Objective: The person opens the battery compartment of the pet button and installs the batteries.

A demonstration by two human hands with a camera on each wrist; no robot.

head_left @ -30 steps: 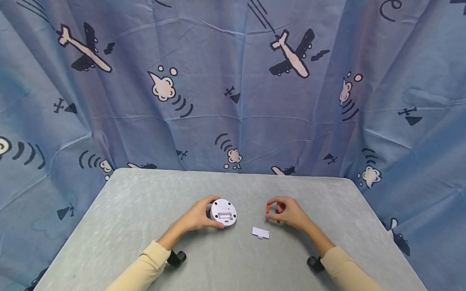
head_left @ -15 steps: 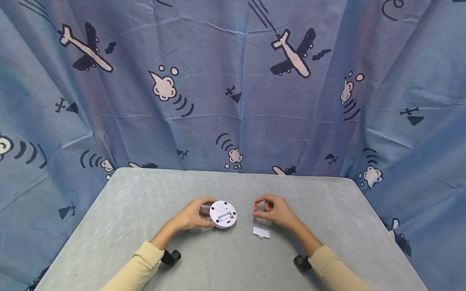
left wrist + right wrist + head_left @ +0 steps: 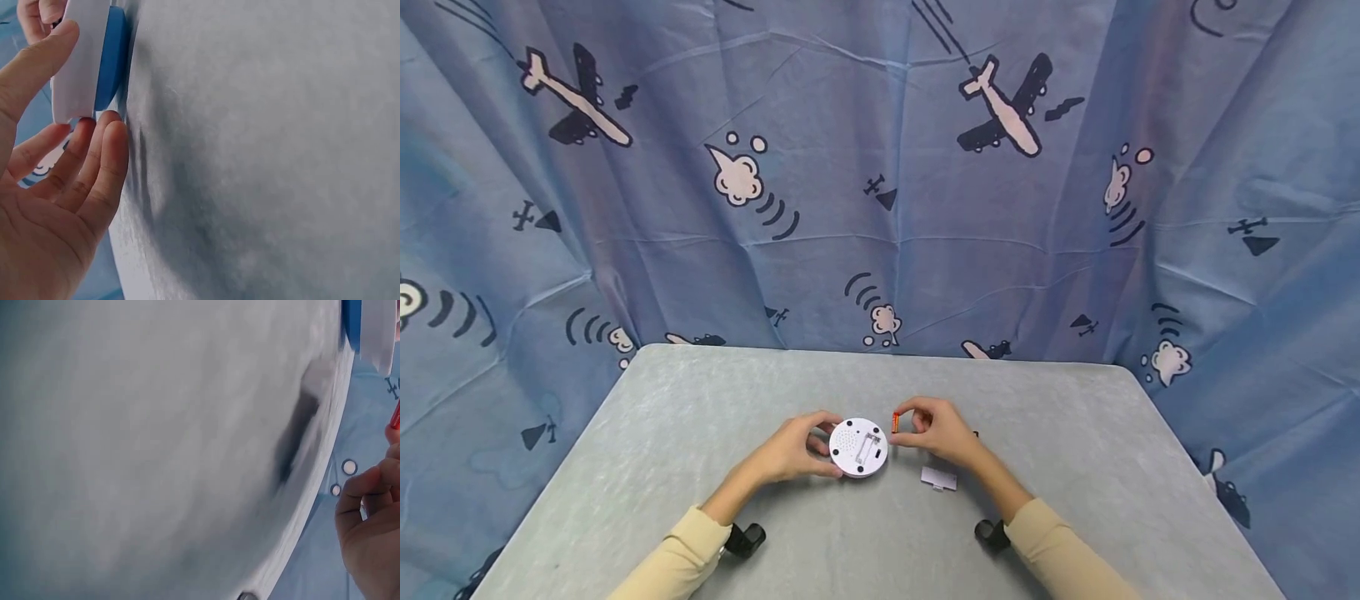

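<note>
My left hand [image 3: 793, 452] grips the edge of a round white device [image 3: 847, 459], its fingers and thumb along the left side. The device's back faces up, showing small dark feet and an uncovered battery compartment [image 3: 870, 449]. In the left wrist view its other side shows a blue part [image 3: 112, 59]. Close to the device's right edge, my right hand [image 3: 936, 429] pinches a small red-orange battery [image 3: 895, 422] upright between thumb and finger. The battery is only partly inside the right wrist view. A white battery cover [image 3: 938, 478] lies on the table below my right hand.
The pale grey table [image 3: 700, 392] reaches back to a blue curtain [image 3: 820, 167] printed with airplanes. A small dark thing [image 3: 976, 433] shows just behind my right wrist, mostly hidden. Black wrist cameras [image 3: 747, 540] sit on both forearms.
My right hand has carried the battery leftward to near the device. The device has turned, so its compartment slants more steeply, and my left hand has shifted slightly left. The cover stays put.
</note>
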